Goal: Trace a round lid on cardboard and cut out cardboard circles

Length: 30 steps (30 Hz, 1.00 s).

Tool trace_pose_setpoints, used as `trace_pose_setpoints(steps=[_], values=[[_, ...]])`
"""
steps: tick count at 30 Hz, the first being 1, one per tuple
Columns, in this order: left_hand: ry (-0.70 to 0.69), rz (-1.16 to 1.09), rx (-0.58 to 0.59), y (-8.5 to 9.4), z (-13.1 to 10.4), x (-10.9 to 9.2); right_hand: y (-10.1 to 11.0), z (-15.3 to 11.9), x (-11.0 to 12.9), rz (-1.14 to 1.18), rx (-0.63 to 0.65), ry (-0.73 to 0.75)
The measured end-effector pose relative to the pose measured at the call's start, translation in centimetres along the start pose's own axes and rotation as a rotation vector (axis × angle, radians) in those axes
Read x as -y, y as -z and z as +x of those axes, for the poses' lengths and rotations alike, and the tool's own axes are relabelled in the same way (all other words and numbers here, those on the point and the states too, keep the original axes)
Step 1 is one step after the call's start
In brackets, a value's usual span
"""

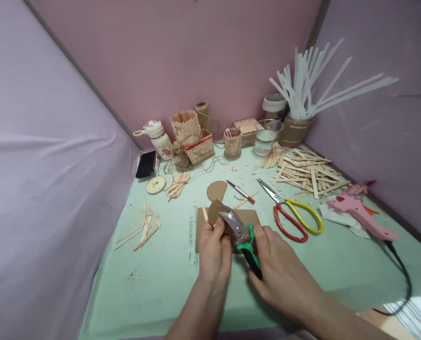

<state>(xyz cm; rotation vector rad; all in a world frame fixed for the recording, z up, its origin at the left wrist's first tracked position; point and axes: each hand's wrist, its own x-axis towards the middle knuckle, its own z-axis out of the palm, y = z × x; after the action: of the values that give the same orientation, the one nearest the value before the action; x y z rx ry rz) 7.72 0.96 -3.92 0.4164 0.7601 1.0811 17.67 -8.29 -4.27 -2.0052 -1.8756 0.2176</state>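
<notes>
The pale green worktop [167,283] fills a corner between pink and lilac cloth walls. Along its far edge stand a jar of long white strips [297,127], a clear plastic cup [267,134], two woven craft-stick baskets [192,134], a small stick-clad pot [232,143] and a white bottle [158,139]. Toward the far right corner lies a loose heap of craft sticks [304,172]; more sticks are scattered near the left edge [142,229]. At the right edge a pink glue gun [359,212] lies on its side, its black cord running off the near right corner. Yellow-and-red scissors [291,215] lie between the glue gun and the middle of the worktop, blades apart.

Near the middle, close to the near edge, a brown cardboard sheet [249,217] lies flat beside a clear ruler [192,233]. Over it the right hand [281,269] is wrapped round the green-and-black handles of pruning shears [240,233], blades pointing to the far left. The left hand [213,250] pinches a rounded cardboard piece [215,210] by its lower edge, held upright against the shear blades. A second rounded cardboard cutout [216,190] lies just beyond, with a red pen [240,191] to its right.
</notes>
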Motion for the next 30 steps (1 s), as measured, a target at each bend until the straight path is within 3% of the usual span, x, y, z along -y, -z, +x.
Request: trace_pose_setpoints(steps=[10, 20, 23, 28, 30], values=[[0.024, -0.011, -0.027, 0.1, 0.0, 0.5, 0.0, -0.5, -0.3, 0.120, 0.115, -0.057], [0.013, 0.021, -0.049, -0.1, 0.0, 0.9, 0.0, -0.8, -1.0, 0.233, 0.095, -0.129], [-0.003, 0.017, -0.019, -0.2, -0.1, 0.6, 0.6, -0.4, -1.4, 0.296, 0.022, -0.124], [-0.023, 0.025, 0.004, -0.2, 0.1, 0.1, 1.8, 1.8, -2.5, 0.284, -0.223, -0.151], [-0.006, 0.031, 0.003, -0.1, 0.2, -0.1, 2.1, 3.1, -3.1, 0.291, -0.237, -0.171]])
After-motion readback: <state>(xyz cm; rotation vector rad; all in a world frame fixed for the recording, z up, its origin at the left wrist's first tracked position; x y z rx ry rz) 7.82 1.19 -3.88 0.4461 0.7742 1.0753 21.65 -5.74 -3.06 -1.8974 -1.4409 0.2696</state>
